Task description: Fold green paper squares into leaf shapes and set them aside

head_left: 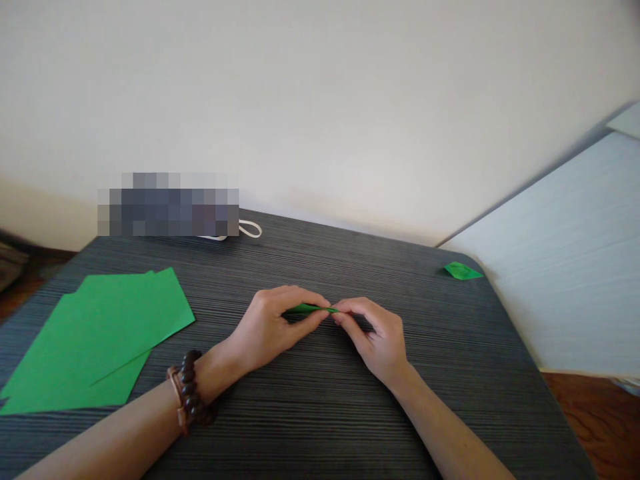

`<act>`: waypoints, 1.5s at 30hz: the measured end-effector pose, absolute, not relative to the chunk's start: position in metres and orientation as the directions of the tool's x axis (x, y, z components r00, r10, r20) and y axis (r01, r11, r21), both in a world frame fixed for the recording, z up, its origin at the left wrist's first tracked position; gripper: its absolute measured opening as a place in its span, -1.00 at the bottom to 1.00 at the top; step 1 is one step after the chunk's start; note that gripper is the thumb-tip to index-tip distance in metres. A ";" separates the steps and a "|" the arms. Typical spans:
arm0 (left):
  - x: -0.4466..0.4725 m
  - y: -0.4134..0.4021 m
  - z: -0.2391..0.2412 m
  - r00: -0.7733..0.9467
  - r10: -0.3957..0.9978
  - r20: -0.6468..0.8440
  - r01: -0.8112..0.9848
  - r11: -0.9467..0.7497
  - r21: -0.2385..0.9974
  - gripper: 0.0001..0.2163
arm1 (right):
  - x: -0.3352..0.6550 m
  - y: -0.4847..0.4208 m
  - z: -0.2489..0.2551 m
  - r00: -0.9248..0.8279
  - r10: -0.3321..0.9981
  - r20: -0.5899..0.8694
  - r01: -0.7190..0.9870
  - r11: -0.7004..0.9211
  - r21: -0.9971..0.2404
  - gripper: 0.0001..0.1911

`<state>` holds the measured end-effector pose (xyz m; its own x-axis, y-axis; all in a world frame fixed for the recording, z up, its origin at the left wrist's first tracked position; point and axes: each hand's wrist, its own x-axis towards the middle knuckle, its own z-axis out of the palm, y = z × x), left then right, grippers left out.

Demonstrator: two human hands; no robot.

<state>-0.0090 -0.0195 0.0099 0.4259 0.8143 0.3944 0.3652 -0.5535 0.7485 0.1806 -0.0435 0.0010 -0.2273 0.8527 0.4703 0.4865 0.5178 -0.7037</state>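
Observation:
Between my two hands is a narrow folded piece of green paper (304, 309), held just over the dark table. My left hand (280, 323) pinches it with thumb and fingers, and part of the paper is hidden inside that hand. At the paper's right tip, my right hand (375, 333) closes thumb and forefinger on it. The fingertips of both hands nearly meet there. A beaded bracelet (190, 390) circles my left wrist.
Several green paper sheets (115, 327) overlap at the table's left. A small folded green paper shape (463, 271) lies near the far right corner. At the back left is a pixelated object with a white loop (251, 229). A wall borders the dark striped table (310, 420).

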 end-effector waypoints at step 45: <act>-0.020 -0.004 0.022 0.681 0.709 -0.182 0.316 -0.061 0.947 -0.72 | 0.173 -0.050 -0.001 -0.169 0.980 0.104 0.084 0.120 -0.989 -0.92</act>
